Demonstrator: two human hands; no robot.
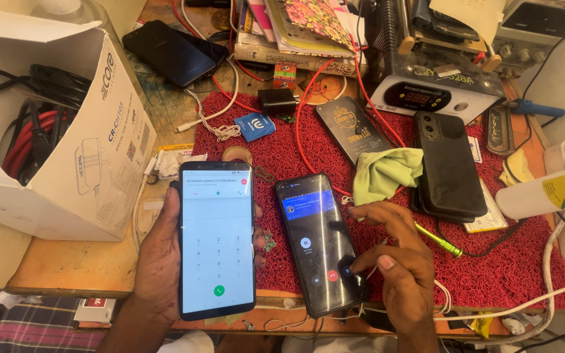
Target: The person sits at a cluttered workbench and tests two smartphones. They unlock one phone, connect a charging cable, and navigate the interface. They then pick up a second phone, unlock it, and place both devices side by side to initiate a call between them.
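Here, from the left of the frame: an open white cardboard box point(67, 137) holding black and red cables, on a wooden bench point(67, 265). Above and right of it, a dark phone point(168, 52) lying face up, with a white cable point(214, 121) trailing below it. Centre: a red bristle mat point(511, 268) covering most of the bench, crossed by a red wire point(302, 140). On the mat, upper middle: a small black charger block point(277, 100), a blue card point(255, 125), a black phone back cover point(351, 129), a green cloth point(386, 173). Right: a stack of dark phones point(447, 167), a green-tipped tool point(441, 242), a white bottle point(547, 189) lying at the frame's edge. Top right: a bench unit with a red digital display point(426, 97).

Lower left of centre: lit phone point(217, 238) showing a dial pad, upright in the left hand point(158, 258), fingers wrapped round its edges. Just right of it, second phone point(320, 243) lying flat on the mat, screen showing a call. The right hand point(397, 261) is loose, grasping nothing, one fingertip point(354, 267) touching the lower right of that screen.
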